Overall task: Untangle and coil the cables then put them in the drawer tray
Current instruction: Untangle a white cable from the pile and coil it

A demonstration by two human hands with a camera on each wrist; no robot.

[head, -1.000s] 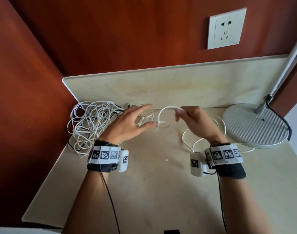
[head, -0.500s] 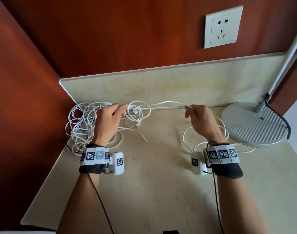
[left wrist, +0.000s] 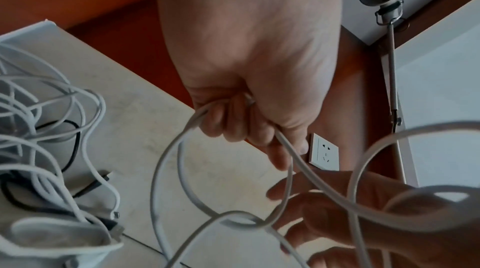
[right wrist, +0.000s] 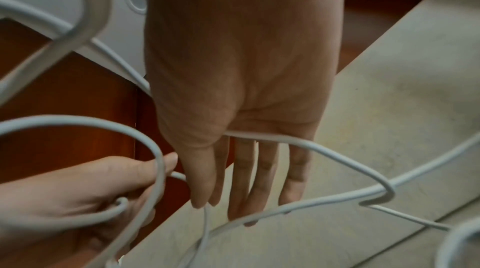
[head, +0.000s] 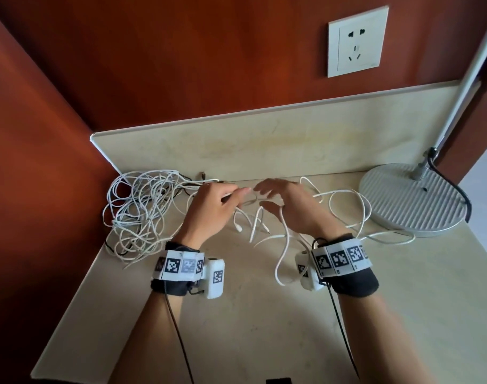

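From the tangled bundle (head: 138,210) in the counter's (head: 250,314) back-left corner, I saw the white cable (left wrist: 298,155) run rightward: my left hand (head: 212,212) gripped it, my right hand (head: 289,206), fingers straight and holding nothing, touched the slack toward the lamp base (head: 411,200).

The cables (head: 142,209) look like smooth, matt white plastic. The table (head: 236,314) is polished, stone-like beige. Beside the table, the lamp base (head: 411,200) is ribbed, matt grey metal.
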